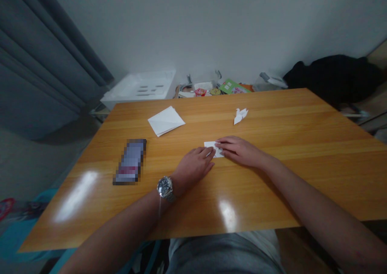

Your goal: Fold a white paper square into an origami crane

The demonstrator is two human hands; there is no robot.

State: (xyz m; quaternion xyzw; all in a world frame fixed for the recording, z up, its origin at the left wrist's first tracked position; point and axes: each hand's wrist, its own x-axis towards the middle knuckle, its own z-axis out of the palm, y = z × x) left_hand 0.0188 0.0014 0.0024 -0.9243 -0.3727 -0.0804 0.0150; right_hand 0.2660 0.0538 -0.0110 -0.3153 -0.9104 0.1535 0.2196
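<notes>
A small white piece of folded paper [209,144] lies flat on the wooden table, partly covered by my fingers. My left hand [193,165], with a metal wristwatch [165,186] on its wrist, rests its outstretched fingers on the paper's left and lower part. From the other side, the fingers of my right hand [240,150] lie spread over the right part of the paper. Neither hand is closed around it. The fold details under the fingertips are hidden. Beyond my right hand sits a white folded-paper bird [240,116].
Left of the hands, a pixelated phone [130,162] lies on the table [272,209]. White paper sheets [166,121] rest farther back. Behind the far edge are a white foam tray [145,84], a green booklet [232,87] and assorted small items. Dark cloth [332,76] is at right.
</notes>
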